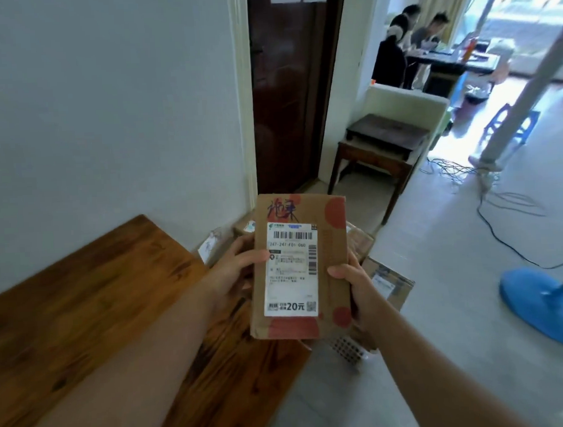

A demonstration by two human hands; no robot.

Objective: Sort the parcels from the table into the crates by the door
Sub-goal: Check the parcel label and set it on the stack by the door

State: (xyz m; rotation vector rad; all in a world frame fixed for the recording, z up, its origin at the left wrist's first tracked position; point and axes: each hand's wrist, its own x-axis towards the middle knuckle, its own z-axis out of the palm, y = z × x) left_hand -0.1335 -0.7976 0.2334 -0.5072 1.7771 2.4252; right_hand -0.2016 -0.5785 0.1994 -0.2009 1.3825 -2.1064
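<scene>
A brown cardboard parcel [331, 230] with red patches and a white shipping label is held up in front of me, label facing me. My left hand [234, 273] grips its left edge with the thumb on the label. My right hand [354, 284] grips its right edge, thumb on the front. Behind and below the parcel, on the floor by the dark wooden door [287, 84], lie more cardboard parcels [389, 283] and a white perforated crate [347, 351], mostly hidden by the held parcel. The wooden table [84, 306] lies at my lower left.
A small dark side table [377, 151] stands past the door. A blue fan base [542, 302] and loose cables [499, 210] lie on the floor at right, beside a white pole [523, 89]. Two people sit at a desk in the far room.
</scene>
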